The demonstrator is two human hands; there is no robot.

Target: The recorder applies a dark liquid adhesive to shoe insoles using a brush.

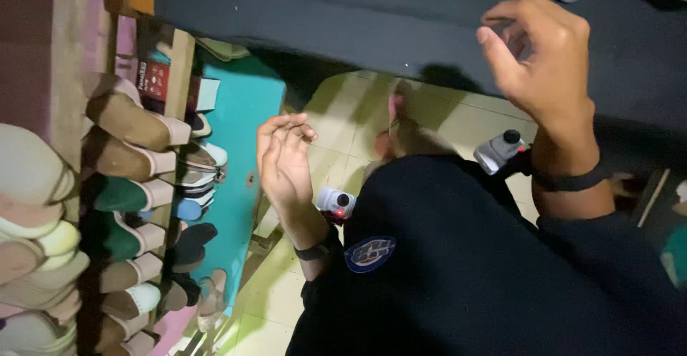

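Dark clothing [465, 277] on the person's own body fills the lower frame, under a black work surface [372, 20] spanning the top. Stacked shoe soles [122, 184] crowd the wooden rack [68, 62] at left. Both hands are empty: the right hand [537, 55] hovers half-curled before the black surface, the left hand [285, 159] loosely open near the soles. Small wrist cameras [336, 202] sit at both wrists.

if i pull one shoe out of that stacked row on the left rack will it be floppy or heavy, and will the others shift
The shoes look like thin flats with slim soles, so one is probably light and somewhat bendy. They sit packed on the wooden rack, so neighbours may shift. Both the left hand and right hand are empty.
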